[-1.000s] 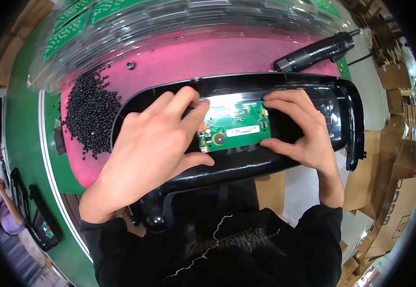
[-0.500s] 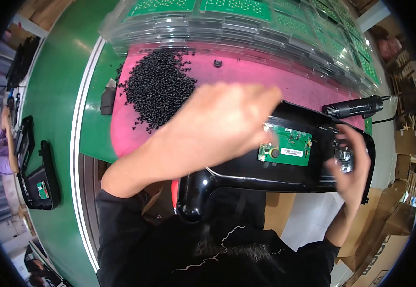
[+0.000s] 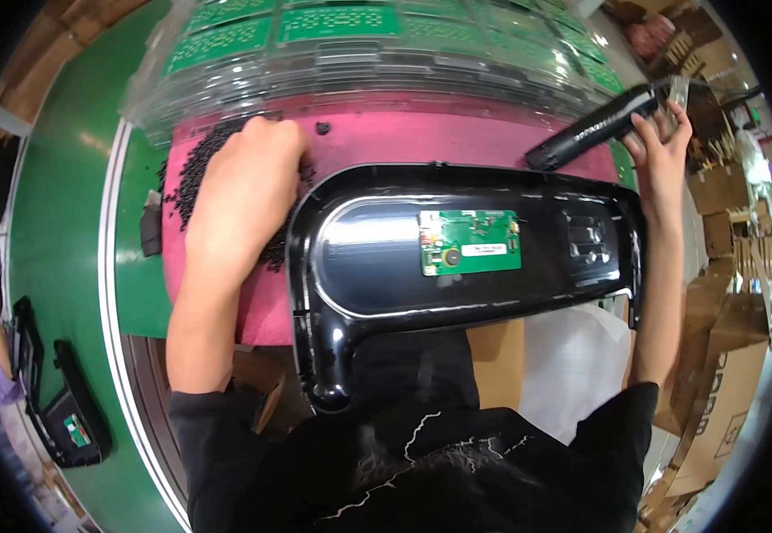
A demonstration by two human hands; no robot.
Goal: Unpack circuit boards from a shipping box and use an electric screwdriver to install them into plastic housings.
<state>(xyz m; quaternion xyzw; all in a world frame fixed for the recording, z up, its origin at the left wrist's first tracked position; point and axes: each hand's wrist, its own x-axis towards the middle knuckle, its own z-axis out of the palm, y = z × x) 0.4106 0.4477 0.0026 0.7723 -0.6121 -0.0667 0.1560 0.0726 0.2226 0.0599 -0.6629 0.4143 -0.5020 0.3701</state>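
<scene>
Electronics assembly workshop. Evidence: green conveyor line (image 3: 57, 266); clear trays of green circuit boards (image 3: 332, 35) stacked at the bench; pink work mat (image 3: 439, 133); pile of small black screws (image 3: 195, 169); cardboard cartons (image 3: 723, 391) beside the station.

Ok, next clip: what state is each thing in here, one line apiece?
left hand: palm down, fingers in the pile of black screws
right hand: closed around the electric screwdriver, lifted off the mat
black plastic housing: lying open side up on the pink mat
green circuit board: seated flat in the housing
clear trays: stacked, holding green boards
</scene>
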